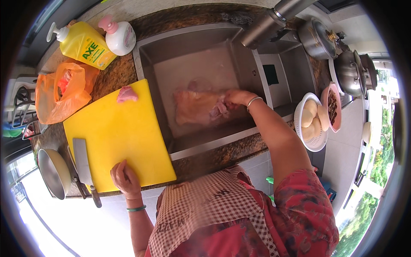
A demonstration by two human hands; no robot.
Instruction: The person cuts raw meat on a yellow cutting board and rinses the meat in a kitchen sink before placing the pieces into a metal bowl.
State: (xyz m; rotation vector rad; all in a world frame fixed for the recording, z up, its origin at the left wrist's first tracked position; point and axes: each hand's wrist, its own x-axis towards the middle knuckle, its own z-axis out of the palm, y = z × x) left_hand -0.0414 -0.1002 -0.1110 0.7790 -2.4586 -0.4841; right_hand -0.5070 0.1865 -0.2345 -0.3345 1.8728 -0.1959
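Raw meat, a large slab (196, 107), lies in water in the steel sink (205, 66). My right hand (236, 98) reaches into the sink at the slab's right end, its fingers among smaller pale pieces of meat (219, 109); whether they grip a piece is hard to tell. Bare and loosely curled, my left hand (126, 178) rests at the near edge of the yellow cutting board (118, 128). One small piece of raw meat (127, 94) sits near the board's far edge. On the board's left side lies a cleaver (82, 160), its handle over the near edge.
A second knife (77, 183) and a metal bowl (54, 173) are left of the board. Beyond it stand an orange plastic bag (64, 96), a yellow soap bottle (86, 46) and a white pump bottle (121, 38). Right of the sink are a white colander (311, 144) and pots (316, 38). The faucet (261, 29) overhangs.
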